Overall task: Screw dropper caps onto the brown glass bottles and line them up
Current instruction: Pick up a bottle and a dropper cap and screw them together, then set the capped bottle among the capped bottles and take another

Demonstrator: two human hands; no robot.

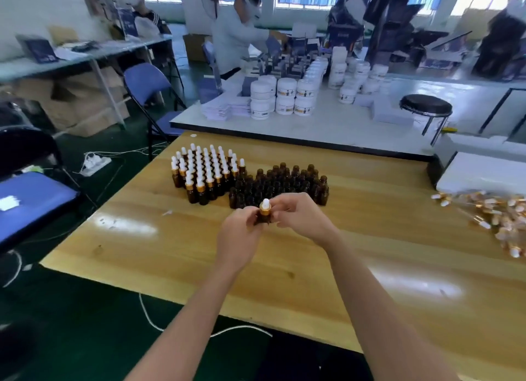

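Note:
Above the wooden table [284, 281] I hold one brown glass bottle [262, 219] upright between both hands. My left hand [238, 238] grips the bottle's body. My right hand [301, 217] pinches the gold collar of the white dropper cap [265, 205] sitting on its neck. Just behind stand several uncapped brown bottles [281, 186], packed together. To their left, several capped bottles [205, 170] with white tips stand in rows. A pile of loose dropper caps [495, 218] lies at the table's right edge.
A white table [327, 124] behind holds white jars [284, 97] and boxes, with a person working at it. A black stool [426, 105] stands on it. Blue folding chairs [148, 87] and cables lie to the left. A white box [481, 173] sits far right.

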